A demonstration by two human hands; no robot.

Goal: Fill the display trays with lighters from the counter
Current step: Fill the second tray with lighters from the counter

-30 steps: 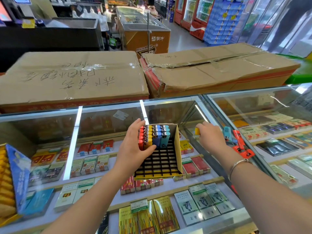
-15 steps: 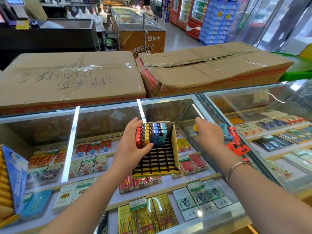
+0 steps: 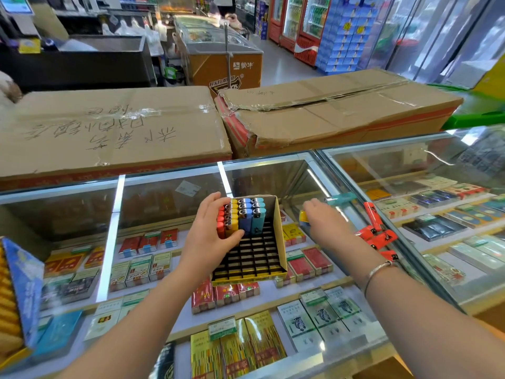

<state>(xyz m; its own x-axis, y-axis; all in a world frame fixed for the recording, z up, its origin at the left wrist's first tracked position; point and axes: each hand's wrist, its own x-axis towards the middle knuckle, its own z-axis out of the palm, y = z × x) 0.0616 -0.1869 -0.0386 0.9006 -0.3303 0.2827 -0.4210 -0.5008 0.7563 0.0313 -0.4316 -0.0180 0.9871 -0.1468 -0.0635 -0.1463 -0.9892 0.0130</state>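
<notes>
the left hand grips the yellow display tray mid-counter, thumb bracing the standing lighters at its far end. beside it, the right hand pinches a yellow lighter; red lighters lie loose along the counter's right seam.

Glossy glass counter, matt cardboard tray, shiny plastic lighters

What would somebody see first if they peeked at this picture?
Probably the display tray in the middle of the glass counter, with red, yellow, blue and teal lighters standing at its far end and empty slots nearer. The left hand grips the tray's left side, and the right hand picks up a yellow lighter. Loose red lighters lie to the right.
</notes>
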